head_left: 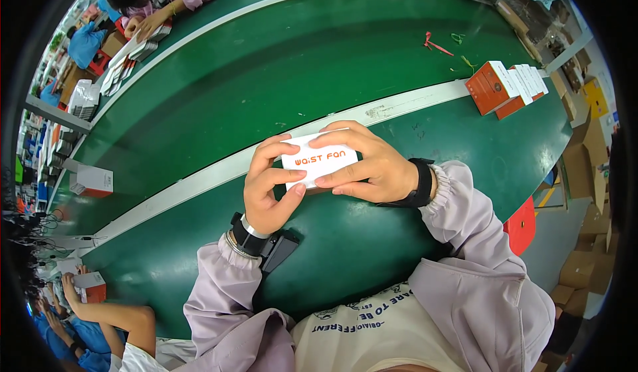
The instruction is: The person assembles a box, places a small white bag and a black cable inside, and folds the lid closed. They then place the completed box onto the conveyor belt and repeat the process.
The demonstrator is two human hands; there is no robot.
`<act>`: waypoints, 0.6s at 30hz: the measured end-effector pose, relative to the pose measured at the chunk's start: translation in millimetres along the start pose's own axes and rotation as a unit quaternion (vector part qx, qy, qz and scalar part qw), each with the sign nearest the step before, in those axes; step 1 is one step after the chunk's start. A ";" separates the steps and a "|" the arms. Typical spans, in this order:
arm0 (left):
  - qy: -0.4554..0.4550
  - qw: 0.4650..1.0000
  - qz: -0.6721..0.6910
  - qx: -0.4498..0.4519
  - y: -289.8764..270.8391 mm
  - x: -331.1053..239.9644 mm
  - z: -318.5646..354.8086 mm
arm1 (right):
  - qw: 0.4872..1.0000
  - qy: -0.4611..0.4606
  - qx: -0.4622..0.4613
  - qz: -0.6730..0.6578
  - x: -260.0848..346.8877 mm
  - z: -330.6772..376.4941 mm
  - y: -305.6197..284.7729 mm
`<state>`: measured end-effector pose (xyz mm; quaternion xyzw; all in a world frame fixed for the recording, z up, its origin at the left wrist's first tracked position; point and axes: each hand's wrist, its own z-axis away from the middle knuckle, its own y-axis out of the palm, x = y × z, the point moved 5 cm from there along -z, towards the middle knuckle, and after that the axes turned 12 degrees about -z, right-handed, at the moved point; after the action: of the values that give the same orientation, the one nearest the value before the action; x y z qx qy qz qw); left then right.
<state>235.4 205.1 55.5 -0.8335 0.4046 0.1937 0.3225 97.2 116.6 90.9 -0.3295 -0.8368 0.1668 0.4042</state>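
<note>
The white box (320, 163), long axis running left to right, is over the green table (359, 239); the left hand (267, 187) grasps its left end; the right hand (381, 165) its right.

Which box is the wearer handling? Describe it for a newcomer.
Start at the near green tabletop and find the wearer's left hand and right hand. Between them is a white-faced box with orange lettering. Unlike the boxes at right, it is held.
</note>
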 end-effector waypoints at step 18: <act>-0.336 0.926 0.057 -0.160 -0.9 41.8 6.7 | 0.831 0.150 -0.370 0.388 1.9 93.8 -124.9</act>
<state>260.7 187.3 26.7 -0.7357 0.2824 0.5429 0.2903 -29.4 25.9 102.1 -0.7731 -0.5683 -0.0638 0.2743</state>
